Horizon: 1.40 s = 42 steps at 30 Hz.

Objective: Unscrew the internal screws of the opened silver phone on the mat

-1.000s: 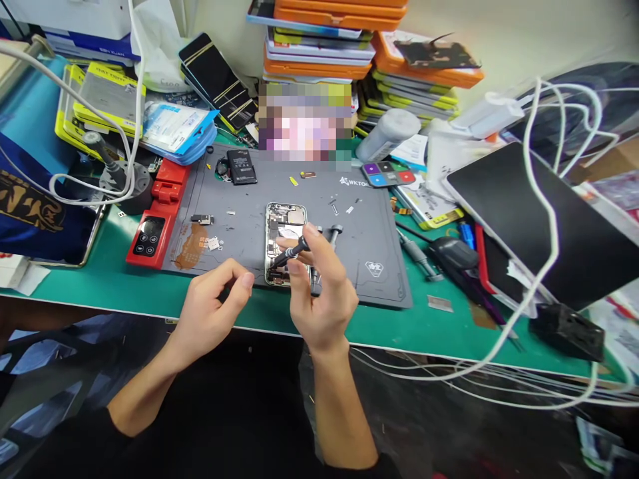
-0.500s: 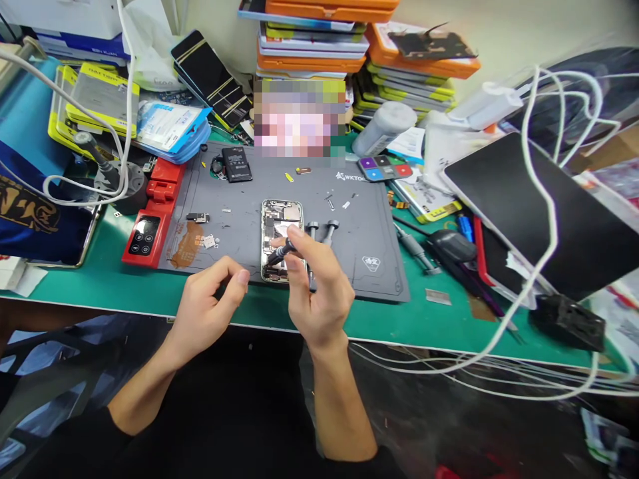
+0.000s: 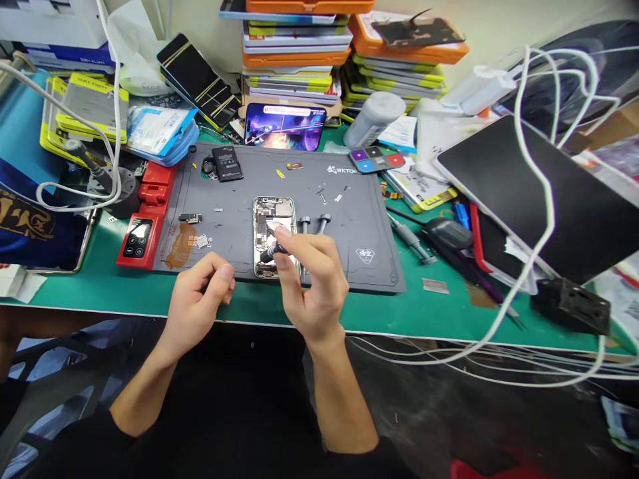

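Note:
An opened phone (image 3: 269, 223) with its insides exposed lies on a grey repair mat (image 3: 349, 226). My right hand (image 3: 312, 283) is closed on a small dark screwdriver (image 3: 272, 251), whose tip points down-left over the lower part of the phone. My left hand (image 3: 200, 303) hovers at the mat's front edge, left of the phone, with thumb and forefinger pinched together; what they hold, if anything, is too small to make out. Two more screwdrivers (image 3: 314, 221) lie just right of the phone.
Small screws and parts (image 3: 197, 229) are scattered on the mat, with a black battery (image 3: 227, 163) at its back. A lit phone (image 3: 284, 126), stacked orange cases (image 3: 299, 40), a red device (image 3: 142, 216), a dark tablet (image 3: 539, 193), white cables (image 3: 539, 153) and tools (image 3: 434, 236) crowd the green bench.
Both hands have drifted slightly left and toward the phone's lower end; the screwdriver tip sits lower over the phone. The view shifted, so the bench appears moved left.

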Tool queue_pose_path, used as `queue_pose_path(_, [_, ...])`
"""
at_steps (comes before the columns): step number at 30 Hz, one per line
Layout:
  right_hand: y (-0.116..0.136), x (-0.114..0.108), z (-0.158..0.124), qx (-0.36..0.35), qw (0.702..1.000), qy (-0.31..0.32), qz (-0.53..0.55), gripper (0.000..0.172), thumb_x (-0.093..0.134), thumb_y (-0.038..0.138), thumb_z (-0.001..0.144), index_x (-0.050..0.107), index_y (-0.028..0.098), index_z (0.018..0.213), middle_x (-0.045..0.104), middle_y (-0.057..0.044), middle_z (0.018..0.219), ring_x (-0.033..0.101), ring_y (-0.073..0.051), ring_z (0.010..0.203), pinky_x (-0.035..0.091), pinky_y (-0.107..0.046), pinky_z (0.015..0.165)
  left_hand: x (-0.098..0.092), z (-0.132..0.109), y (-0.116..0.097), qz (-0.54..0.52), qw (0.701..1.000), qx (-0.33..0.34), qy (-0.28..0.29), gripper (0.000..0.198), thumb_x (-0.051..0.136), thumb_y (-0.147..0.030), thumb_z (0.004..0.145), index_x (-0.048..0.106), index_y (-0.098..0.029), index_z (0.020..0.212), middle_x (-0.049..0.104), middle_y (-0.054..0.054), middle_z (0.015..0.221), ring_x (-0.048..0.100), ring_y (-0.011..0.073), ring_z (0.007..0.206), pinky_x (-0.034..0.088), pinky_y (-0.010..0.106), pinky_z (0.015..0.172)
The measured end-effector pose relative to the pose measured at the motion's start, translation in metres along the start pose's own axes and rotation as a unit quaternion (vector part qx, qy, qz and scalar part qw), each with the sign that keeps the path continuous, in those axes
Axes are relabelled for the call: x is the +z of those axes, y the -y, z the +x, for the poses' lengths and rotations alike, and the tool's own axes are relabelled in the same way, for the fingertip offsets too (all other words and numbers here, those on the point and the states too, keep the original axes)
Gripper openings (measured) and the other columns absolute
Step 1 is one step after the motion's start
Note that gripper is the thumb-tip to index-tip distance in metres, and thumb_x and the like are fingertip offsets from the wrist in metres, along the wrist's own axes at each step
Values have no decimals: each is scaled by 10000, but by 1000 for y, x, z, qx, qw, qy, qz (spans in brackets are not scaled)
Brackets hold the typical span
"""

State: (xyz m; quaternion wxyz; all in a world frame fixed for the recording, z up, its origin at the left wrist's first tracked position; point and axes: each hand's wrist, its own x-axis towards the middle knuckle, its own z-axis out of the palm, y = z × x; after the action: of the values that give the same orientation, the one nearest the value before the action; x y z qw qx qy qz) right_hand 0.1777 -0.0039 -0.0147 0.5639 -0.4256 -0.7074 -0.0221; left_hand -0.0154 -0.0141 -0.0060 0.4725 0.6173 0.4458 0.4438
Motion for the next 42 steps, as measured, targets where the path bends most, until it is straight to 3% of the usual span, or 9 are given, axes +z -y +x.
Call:
queue_pose_path(21, [2,0,2,-20,1000,-10,0,570,604,6,1000,565,280,1498,798,-57,1173,745,-184,1076,675,-375,901,0,4,-3,10,1000,5,-14,443,580,-505,1121,617,-206,797,581,-23,658,537,118,599,446,263,618])
queue_pose_path(27, [4,3,-1,-4,999,21,28,607,603,65,1026,496,330,1561,793,-38,1307,762,-173,1098,686,-361,931,0,3,-1,16,1000,-1,-14,446,578,-523,1116,617,-206,804,589,-17,663,542,126,599,444,273,616])
queue_pose_path(29, [2,-2,-1,34,999,-14,33,583,605,91,1033,520,335,1555,772,-44,1332,763,-173,1048,681,-338,862,0,3,0,15,1000,-2,-14,440,579,-517,1116,620,-206,808,589,-16,667,543,126,604,438,272,612])
queue_pose_path(31, [-4,-13,1,110,990,-90,13,513,575,154,1060,560,337,1538,749,-55,1278,744,-166,936,651,-321,762,0,2,1,12,1000,0,-12,434,580,-510,1118,622,-207,810,587,-15,671,540,126,608,429,273,609])
queue_pose_path(34, [-20,-36,5,220,963,-150,-48,447,546,287,1080,604,295,1524,660,-16,904,613,-157,698,545,-312,623,0,2,1,7,1000,6,-8,425,575,-490,1125,622,-206,812,585,-17,678,533,121,613,419,273,613])
queue_pose_path(36, [-32,-50,6,269,951,-121,-95,460,562,332,1062,614,259,1513,573,21,765,533,-160,631,484,-319,601,0,3,1,2,1000,10,-7,416,574,-474,1129,622,-206,815,585,-22,681,533,116,618,421,270,622])
queue_pose_path(38, [-41,-57,6,314,939,-30,-139,422,628,341,1015,659,257,1427,577,37,736,560,-172,654,469,-329,638,0,3,1,-3,1000,12,-6,408,577,-466,1130,622,-207,818,585,-25,683,534,113,619,423,267,627])
queue_pose_path(40, [-46,-57,7,333,924,46,-185,350,658,311,977,695,253,1320,548,60,689,547,-170,649,425,-331,662,-1,4,2,-6,1000,15,-5,403,579,-463,1130,624,-207,822,584,-27,682,534,112,617,424,266,627])
queue_pose_path(42, [-47,-51,7,332,912,79,-230,270,643,281,972,705,241,1231,535,58,682,531,-169,676,369,-323,664,-1,4,2,-6,1000,17,-6,403,578,-464,1130,626,-205,824,584,-27,680,534,112,615,426,266,626])
